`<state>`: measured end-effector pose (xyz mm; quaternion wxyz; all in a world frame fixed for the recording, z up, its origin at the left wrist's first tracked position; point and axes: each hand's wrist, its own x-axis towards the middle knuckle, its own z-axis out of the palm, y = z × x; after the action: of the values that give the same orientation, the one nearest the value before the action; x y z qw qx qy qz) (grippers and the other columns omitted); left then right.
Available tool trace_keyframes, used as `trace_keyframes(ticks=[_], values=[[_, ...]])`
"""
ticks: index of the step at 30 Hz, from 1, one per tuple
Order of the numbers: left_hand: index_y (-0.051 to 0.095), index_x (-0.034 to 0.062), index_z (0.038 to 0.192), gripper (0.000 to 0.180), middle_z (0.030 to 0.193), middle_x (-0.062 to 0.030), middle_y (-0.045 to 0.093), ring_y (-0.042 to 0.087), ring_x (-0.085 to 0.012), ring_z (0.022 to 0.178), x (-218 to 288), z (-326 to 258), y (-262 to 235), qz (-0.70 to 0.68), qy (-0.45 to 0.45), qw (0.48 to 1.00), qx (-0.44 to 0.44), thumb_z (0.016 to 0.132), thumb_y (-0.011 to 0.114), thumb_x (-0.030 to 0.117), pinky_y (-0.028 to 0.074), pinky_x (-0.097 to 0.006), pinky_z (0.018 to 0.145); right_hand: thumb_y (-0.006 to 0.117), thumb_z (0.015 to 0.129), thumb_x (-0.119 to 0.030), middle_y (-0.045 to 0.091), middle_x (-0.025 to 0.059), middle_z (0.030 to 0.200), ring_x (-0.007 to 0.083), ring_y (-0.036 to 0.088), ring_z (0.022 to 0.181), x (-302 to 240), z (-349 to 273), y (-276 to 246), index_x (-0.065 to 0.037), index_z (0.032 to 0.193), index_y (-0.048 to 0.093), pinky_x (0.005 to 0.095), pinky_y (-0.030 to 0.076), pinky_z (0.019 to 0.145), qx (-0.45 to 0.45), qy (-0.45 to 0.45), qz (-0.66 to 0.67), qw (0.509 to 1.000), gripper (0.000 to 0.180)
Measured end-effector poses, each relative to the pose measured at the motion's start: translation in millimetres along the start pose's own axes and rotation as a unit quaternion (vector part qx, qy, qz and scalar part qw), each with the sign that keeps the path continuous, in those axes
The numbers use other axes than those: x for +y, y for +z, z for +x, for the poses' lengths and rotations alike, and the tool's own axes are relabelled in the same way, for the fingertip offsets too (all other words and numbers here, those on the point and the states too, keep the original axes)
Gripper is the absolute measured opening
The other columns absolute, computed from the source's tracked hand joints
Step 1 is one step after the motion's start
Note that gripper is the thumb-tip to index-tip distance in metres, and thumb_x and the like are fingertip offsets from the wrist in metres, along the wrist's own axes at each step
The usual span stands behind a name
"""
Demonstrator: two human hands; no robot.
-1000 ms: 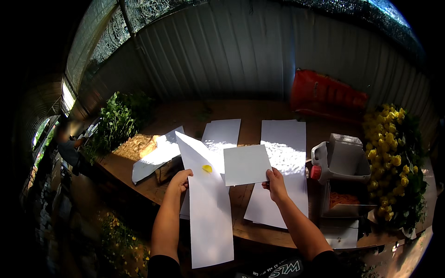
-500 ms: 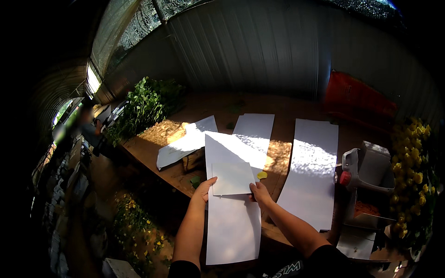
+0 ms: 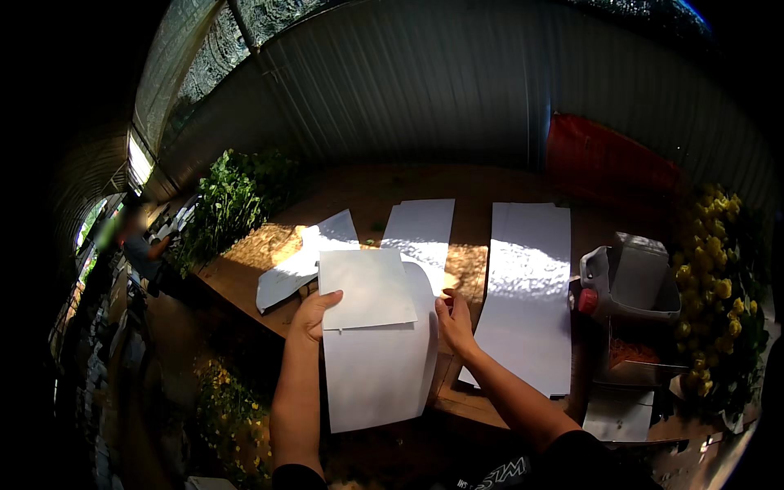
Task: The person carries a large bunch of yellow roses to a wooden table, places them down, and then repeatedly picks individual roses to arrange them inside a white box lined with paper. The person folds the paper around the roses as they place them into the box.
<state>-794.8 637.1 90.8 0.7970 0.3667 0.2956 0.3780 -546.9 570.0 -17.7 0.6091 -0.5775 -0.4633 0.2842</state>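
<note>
My left hand is closed on the left edge of a small white sheet, thumb on top. That sheet lies over a longer white sheet, which bows up and hangs past the near edge of the wooden table. At the longer sheet's right edge, my right hand has thumb and fingers closed on its margin. Beyond and to the right, a stack of long white sheets lies on the table. Another white stack sits farther back, and a folded white sheet is at the left.
Leafy green stems are heaped at the far left. On the right stand a cut-open plastic jug with a red cap and a bunch of yellow flowers. A metal wall closes the back. Another person is at the left.
The small sheet has moved up and left with my left hand. My right hand has let go of the small sheet and now grips the longer sheet's edge, which has bowed.
</note>
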Motion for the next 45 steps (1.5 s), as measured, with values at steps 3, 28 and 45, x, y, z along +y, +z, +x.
trace_keyframes(ticks=[3,28,45], values=[[0.036,-0.0050,0.116,0.041,0.107,-0.0203,0.049,0.054,-0.0302,0.094,57.9,9.3,47.7,-0.026,0.086,0.996,0.016,0.081,0.051,0.007,0.047,-0.043,0.079,0.041,0.084,-0.048,0.051,0.0142,0.109,0.0219,0.050,0.096,-14.2,2.4,-55.3,-0.001,0.120,0.040,0.0342,0.037,0.086,-0.181,0.087,0.054,0.978,0.059],[0.048,-0.0019,0.112,0.046,0.105,-0.0096,0.054,0.050,-0.0161,0.096,-419.0,11.3,254.3,0.154,-0.239,0.924,-0.257,0.077,0.062,0.024,0.038,-0.027,0.086,0.048,0.084,-0.018,0.058,0.0048,0.070,0.0104,0.056,0.059,-99.4,-177.0,-514.6,-0.003,0.099,0.056,0.0219,0.045,0.052,-0.236,0.339,-0.286,0.865,0.023],[0.050,-0.0047,0.101,0.062,0.095,-0.0189,0.057,0.056,-0.0277,0.086,-414.7,8.8,257.1,0.566,-0.171,0.804,-0.055,0.059,0.072,0.035,0.044,-0.031,0.074,0.049,0.080,-0.038,0.040,0.0203,0.121,0.0356,0.038,0.112,46.1,-137.1,-443.4,-0.003,0.117,0.044,0.0394,0.032,0.093,-0.367,-0.195,-0.447,0.792,0.050]])
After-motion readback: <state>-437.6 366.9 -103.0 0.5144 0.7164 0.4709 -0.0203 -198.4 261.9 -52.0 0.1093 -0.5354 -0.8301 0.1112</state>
